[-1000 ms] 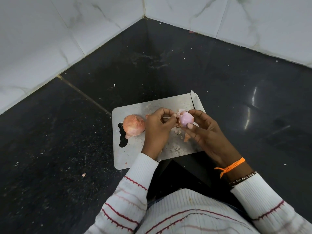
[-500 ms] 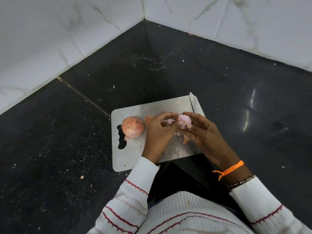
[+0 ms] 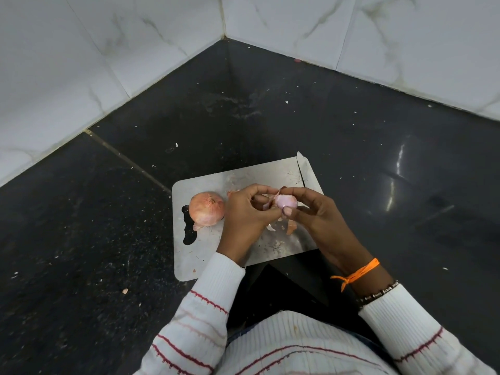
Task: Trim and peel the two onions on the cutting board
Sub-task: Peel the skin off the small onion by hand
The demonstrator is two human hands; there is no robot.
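While peeling, head view: I am cradling the pale onion (image 3: 285,202) above the cutting board (image 3: 205,255).
Right hand (image 3: 322,220): gripping it.
Left hand (image 3: 243,215): pinching its loose skin (image 3: 269,203), leftward.
Unpeeled onion (image 3: 207,209): lying beside my left hand.

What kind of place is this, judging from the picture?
Probably a home kitchen corner: a dark stone surface meets white marble-look wall tiles, and a steel cutting board carries an unpeeled onion.

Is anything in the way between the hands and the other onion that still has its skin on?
Nothing visible. The unpeeled onion lies bare on the cutting board, just beside the left hand.
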